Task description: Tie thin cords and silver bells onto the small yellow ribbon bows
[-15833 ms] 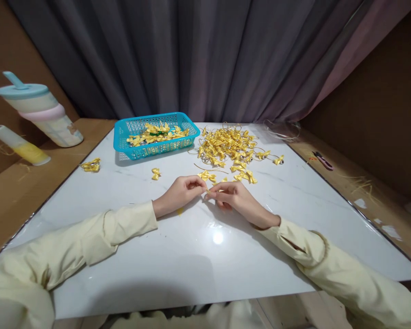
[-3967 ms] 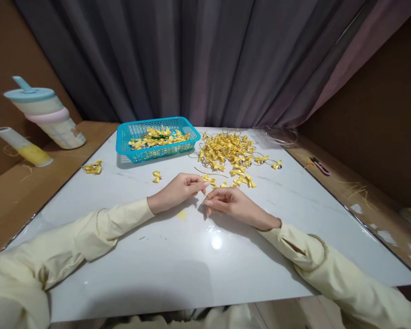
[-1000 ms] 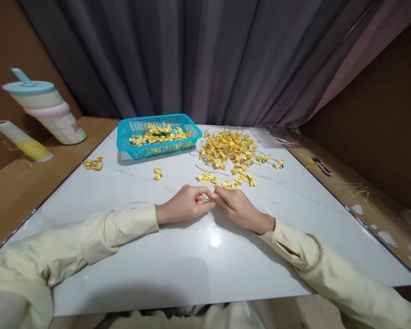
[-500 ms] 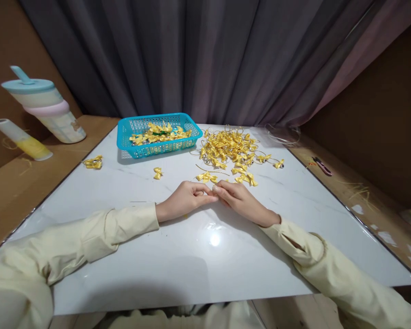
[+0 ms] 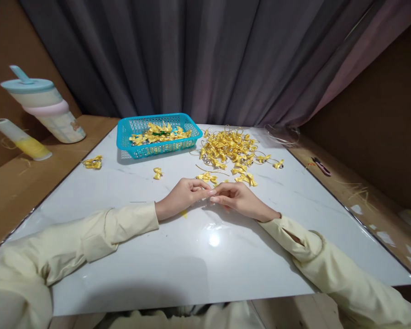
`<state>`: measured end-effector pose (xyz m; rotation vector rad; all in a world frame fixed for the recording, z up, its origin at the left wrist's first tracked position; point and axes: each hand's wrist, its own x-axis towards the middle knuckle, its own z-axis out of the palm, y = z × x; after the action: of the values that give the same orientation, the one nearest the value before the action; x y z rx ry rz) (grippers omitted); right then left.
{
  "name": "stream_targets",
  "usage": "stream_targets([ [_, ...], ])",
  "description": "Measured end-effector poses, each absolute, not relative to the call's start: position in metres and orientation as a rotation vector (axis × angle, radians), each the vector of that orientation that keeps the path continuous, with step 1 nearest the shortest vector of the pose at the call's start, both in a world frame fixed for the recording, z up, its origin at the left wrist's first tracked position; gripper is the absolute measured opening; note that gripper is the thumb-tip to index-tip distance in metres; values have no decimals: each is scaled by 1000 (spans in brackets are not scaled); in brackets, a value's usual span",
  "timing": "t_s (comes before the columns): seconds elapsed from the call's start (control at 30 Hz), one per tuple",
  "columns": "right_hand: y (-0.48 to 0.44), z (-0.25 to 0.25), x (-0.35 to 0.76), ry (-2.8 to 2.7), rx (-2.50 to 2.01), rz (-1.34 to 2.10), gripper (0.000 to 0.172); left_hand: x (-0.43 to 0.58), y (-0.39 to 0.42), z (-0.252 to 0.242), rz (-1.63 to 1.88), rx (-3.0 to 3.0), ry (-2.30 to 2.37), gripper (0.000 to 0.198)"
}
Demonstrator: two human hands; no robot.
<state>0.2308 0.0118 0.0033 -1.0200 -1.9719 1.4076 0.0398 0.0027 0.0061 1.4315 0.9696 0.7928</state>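
Observation:
My left hand (image 5: 187, 195) and my right hand (image 5: 238, 199) meet fingertip to fingertip above the middle of the white table (image 5: 178, 260). Both are closed in a pinch, and whatever lies between the fingers is too small or hidden to name. A yellow bit (image 5: 184, 213) shows just under my left hand. Right behind the fingertips lies a yellow ribbon bow (image 5: 206, 177). A large pile of yellow bows with thin cords and silvery bells (image 5: 229, 147) spreads beyond it. One lone bow (image 5: 158, 173) lies to the left.
A blue plastic basket (image 5: 159, 148) with more bows stands at the back. Further left are a bow with a bell (image 5: 93, 162), a tumbler with a straw (image 5: 51, 109) and a tube of yellow cord (image 5: 22, 140). Small snips (image 5: 321, 166) lie on the cardboard at right.
My fingers have shifted slightly: the right thumb has dropped lower and the fingertips press together differently. A little more of the yellow bit shows under my left hand. The other things stay put.

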Motion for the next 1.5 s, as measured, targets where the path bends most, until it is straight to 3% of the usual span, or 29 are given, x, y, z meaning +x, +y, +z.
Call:
stream_targets([
  [0.33, 7, 6, 227, -1983, -1071, 1310, 31, 39, 3, 3, 809, 1398, 942, 34],
  [0.8, 1, 14, 219, -1798, -1162, 1381, 29, 41, 3, 3, 842, 1518, 1013, 21],
  [1.5, -2, 17, 218, -1644, -1178, 1407, 24, 41, 7, -1, 917, 1581, 1097, 18],
])
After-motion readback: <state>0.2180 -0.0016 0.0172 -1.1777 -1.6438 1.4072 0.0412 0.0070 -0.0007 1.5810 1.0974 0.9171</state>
